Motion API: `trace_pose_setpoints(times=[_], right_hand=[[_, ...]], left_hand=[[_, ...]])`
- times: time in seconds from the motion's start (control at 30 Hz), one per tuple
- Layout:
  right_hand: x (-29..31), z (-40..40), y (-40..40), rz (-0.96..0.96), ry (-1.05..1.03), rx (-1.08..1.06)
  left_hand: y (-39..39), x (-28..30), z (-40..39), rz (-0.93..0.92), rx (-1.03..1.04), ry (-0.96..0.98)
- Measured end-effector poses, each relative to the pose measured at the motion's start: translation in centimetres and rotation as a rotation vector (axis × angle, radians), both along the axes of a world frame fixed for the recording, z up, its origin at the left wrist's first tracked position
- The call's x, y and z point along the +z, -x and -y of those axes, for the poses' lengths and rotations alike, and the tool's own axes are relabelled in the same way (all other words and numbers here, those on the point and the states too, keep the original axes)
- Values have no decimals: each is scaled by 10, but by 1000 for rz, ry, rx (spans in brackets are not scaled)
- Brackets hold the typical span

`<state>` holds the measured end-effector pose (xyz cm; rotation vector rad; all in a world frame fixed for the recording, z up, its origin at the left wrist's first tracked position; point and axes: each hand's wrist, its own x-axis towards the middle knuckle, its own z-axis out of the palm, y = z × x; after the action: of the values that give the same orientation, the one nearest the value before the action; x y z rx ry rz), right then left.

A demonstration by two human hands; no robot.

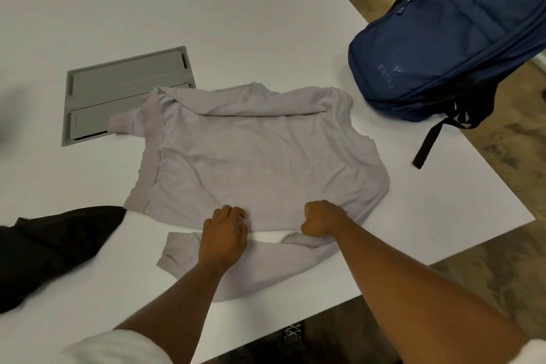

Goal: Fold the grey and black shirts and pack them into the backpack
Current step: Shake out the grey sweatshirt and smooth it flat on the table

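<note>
White table (266, 23): grey shirt (251, 156) at centre, half folded, both my hands, left (224, 238) and right (323, 220), gripping its near edge. Black shirt (53, 248) lower left unfolded; backpack (452, 44) upper right, nothing packed.

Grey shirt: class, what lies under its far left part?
The grey shirt covers the near right corner of a grey panel recessed in the white table. What that covered corner holds cannot be seen.

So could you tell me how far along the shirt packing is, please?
Nothing is packed yet. Both the left hand and right hand grip the near edge of the grey shirt, spread on the table. The black shirt lies unfolded, and the backpack waits.
</note>
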<state>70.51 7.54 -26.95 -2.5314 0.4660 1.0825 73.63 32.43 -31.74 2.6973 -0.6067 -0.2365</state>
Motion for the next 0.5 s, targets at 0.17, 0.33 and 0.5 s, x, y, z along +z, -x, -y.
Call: trace_pose_setpoints(times=[0.17,0.33,0.5], right_hand=[[-26,-24,-2,588,0,-261],[-60,-63,-21,867,88,-231],[-76,-104,-47,926,108,-176]], left_hand=[[-22,-4,0,25,66,25],[-48,-15,-15,64,170,104],[-78,-25,-24,111,177,233]])
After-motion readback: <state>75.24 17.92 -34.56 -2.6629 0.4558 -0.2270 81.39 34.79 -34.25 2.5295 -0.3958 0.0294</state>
